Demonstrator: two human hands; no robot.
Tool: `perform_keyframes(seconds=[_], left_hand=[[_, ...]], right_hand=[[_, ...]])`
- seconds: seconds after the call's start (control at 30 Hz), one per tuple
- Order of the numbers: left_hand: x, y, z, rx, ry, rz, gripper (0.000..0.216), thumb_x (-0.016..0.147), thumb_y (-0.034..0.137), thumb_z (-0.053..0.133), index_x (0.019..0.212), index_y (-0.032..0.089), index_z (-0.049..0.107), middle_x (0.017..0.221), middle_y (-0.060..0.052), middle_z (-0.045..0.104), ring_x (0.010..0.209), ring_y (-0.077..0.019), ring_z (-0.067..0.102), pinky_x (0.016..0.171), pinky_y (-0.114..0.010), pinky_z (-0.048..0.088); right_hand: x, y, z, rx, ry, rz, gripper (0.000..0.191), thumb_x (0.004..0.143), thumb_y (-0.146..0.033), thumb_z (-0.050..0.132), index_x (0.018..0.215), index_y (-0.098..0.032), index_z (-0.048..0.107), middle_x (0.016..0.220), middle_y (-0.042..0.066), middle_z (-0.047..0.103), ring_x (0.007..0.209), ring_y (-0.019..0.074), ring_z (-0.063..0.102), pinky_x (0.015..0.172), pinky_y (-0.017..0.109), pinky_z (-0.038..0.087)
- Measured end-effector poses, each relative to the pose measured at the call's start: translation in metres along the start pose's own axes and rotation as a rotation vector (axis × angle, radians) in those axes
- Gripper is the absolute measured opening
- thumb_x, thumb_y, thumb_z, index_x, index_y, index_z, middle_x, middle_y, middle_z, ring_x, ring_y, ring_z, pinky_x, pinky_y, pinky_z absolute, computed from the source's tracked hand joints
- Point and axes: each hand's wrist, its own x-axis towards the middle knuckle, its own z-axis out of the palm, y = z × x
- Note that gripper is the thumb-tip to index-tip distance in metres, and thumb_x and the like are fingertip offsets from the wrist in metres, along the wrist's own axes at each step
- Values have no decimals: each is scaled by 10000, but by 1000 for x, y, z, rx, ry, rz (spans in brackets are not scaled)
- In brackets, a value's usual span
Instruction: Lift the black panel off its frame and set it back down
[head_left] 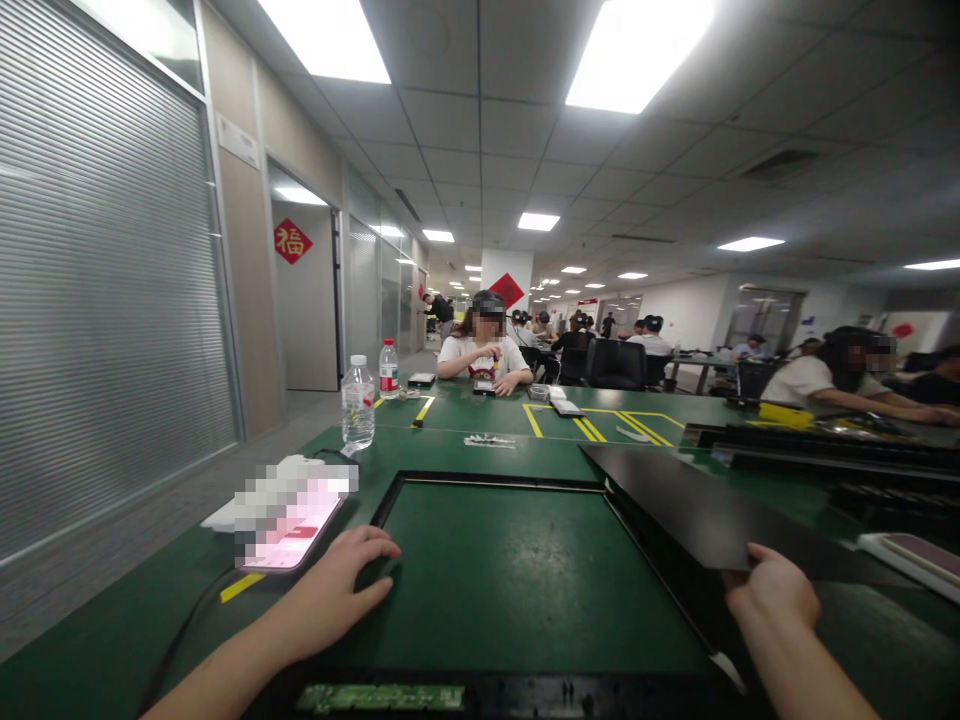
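A rectangular black frame [502, 484], resembling a screen bezel, lies flat on the green table [502, 580]. My left hand [345, 585] rests over its left side, fingers stretched and thumb apart, holding nothing. Between the thumb and fingers of my right hand [776, 600] is the near edge of a thin dark panel [675, 510]. This panel is tilted, with its far left corner by the frame's far right corner. Along the near side of the frame shows a green circuit board [382, 697]. The fingers beneath the panel are partly hidden.
To the left lie a lit phone [300, 535] and a cable [180, 625]; a water bottle [358, 405] stands beyond. Black strips [810, 455] and another phone [926, 552] are at right. Across the table sits a person [484, 350].
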Motion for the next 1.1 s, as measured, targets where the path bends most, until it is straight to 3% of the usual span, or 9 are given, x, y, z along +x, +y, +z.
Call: perform_keyframes(seconds=[0.2, 0.43, 0.7, 1.1], left_hand=[[1, 2, 2, 23, -27, 8, 299, 741, 336, 516, 996, 239, 639, 1146, -70, 558, 1097, -258, 482, 977, -422, 333], [-2, 8, 0, 29, -27, 2, 287, 734, 320, 525, 983, 244, 646, 1134, -63, 571, 1085, -246, 496, 971, -402, 344], [0, 4, 1, 30, -37, 7, 296, 740, 322, 519, 998, 245, 640, 1150, -63, 562, 1098, -243, 486, 979, -399, 336], [-2, 1, 1, 27, -35, 29, 304, 743, 322, 513, 1007, 245, 641, 1142, -67, 562, 1094, -248, 482, 976, -405, 332]], right_hand=[[22, 12, -2, -1, -45, 49, 266, 534, 8, 610, 714, -177, 544, 792, -29, 560, 538, 97, 551, 521, 331, 546], [18, 11, -1, -7, -27, 144, 268, 555, 24, 591, 707, -178, 503, 730, -21, 566, 545, 118, 572, 583, 372, 563], [15, 11, -1, -26, -63, 231, 298, 603, 44, 556, 730, -198, 435, 742, -31, 539, 546, 108, 575, 606, 362, 563], [19, 13, 1, -79, -160, 287, 243, 665, 28, 518, 771, -183, 463, 713, -19, 539, 527, 106, 566, 513, 284, 562]])
